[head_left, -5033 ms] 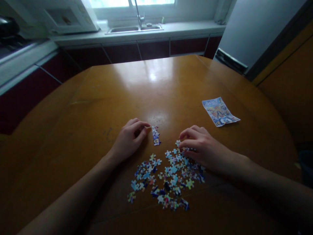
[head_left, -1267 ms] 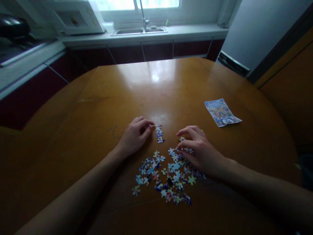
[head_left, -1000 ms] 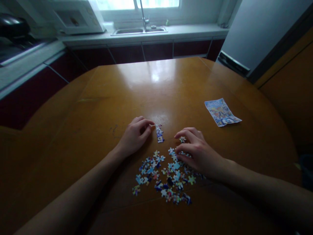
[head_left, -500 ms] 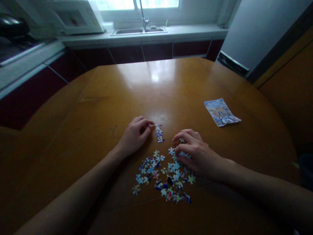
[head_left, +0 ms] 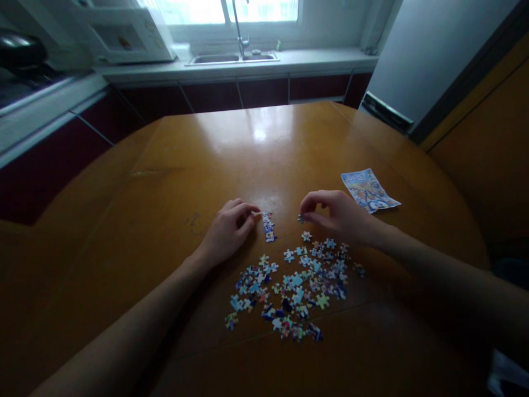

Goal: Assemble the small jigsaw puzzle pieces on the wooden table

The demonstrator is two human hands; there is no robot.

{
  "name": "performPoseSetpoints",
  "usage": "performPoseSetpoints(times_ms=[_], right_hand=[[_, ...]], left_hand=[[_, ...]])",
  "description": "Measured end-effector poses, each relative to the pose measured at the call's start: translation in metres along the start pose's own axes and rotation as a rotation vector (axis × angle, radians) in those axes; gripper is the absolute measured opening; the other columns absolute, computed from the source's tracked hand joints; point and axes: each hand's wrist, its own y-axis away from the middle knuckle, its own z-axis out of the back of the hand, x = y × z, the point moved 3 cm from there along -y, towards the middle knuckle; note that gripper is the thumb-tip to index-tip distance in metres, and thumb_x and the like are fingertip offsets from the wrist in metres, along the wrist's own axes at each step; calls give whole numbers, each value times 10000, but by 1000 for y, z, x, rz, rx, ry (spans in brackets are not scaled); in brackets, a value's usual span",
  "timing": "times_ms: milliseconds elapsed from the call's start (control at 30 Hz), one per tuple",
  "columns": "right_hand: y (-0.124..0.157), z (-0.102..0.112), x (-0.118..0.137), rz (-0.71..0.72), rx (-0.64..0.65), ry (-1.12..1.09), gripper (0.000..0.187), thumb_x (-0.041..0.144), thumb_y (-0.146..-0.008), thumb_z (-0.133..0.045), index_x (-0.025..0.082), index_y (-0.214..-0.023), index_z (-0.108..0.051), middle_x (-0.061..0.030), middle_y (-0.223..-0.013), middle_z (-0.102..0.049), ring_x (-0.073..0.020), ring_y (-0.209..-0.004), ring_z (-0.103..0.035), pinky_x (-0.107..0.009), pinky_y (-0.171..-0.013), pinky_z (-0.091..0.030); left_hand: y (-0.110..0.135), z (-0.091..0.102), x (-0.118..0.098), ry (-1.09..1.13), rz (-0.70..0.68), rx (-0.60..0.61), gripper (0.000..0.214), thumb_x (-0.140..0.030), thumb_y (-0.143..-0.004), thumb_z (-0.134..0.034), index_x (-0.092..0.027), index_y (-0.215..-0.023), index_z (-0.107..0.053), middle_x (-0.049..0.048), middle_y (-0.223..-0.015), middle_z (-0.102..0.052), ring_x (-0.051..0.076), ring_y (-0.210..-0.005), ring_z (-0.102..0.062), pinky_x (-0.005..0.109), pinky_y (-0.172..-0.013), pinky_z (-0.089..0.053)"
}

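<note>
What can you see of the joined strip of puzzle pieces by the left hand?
The joined strip is a short, narrow column of interlocked pieces, blue and white, cardboard by the look. It lies flat on the wooden table, beyond the loose pieces. Fingertips of the left hand sit at its far end, touching or nearly so.

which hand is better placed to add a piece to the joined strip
Right, likely: the right hand pinches a small puzzle piece close beside the short strip of joined colourful puzzle pieces. The left hand rests curled at the strip's other side, steadying at best.
</note>
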Motion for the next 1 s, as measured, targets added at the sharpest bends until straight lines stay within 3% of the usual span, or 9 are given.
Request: performPoseSetpoints(times_ms=[233,333,400,500,600,800,1000], right_hand=[[-61,-23,-26,243,398,209,211,79,-860,-565,210,-802,-720,-24,-843,-710,-147,-803,-599,-314,-806,-448],[-69,-28,-29,330,395,224,198,107,-869,-592,226,-825,-744,-34,-895,-705,-155,-838,-596,-325,-838,-445],[-68,-23,-27,323,288,219,174,131,-878,-603,221,-865,-751,-51,-937,-695,-167,-870,-598,-333,-845,-450],[-52,-6,-19,211,58,209,156,151,-891,-596,210,-903,-741,-60,-945,-682,-182,-897,-603,-343,-834,-463],[-22,7,-8,116,-47,182,120,170,-884,-612,208,-858,-722,-52,-903,-675,-182,-854,-609,-342,-781,-479],[34,-2,0,24,89,226,98,187,-873,-642,226,-822,-716,-52,-870,-659,-197,-835,-596,-341,-710,-475],[53,-13,11,47,251,287,144,136,-882,-635,229,-793,-699,-37,-849,-634,-174,-783,-554,-311,-676,-431]], left_hand=[[0,0,2,26,9,-34,201,-182,-896,-526,-181,-1058,-645,38,-858,-598,179,-808,-561,318,-740,-470],[1,0,3,46,49,-50,226,-191,-893,-535,-175,-1094,-636,38,-858,-610,177,-793,-566,311,-718,-468],[1,-1,4,57,70,-51,242,-188,-893,-538,-169,-1115,-632,40,-860,-614,173,-786,-566,309,-711,-467],[1,-2,5,65,72,-51,247,-180,-893,-540,-167,-1123,-627,40,-861,-616,168,-776,-563,309,-708,-467],[1,-1,4,60,61,-52,233,-185,-897,-542,-170,-1114,-626,40,-857,-616,168,-779,-564,308,-705,-465],[0,0,-1,26,10,-29,172,-185,-903,-542,-183,-1043,-641,37,-846,-595,176,-801,-558,323,-726,-464],[-1,0,1,13,2,-15,175,-163,-901,-539,-177,-1038,-648,37,-855,-585,176,-809,-550,336,-746,-454]])
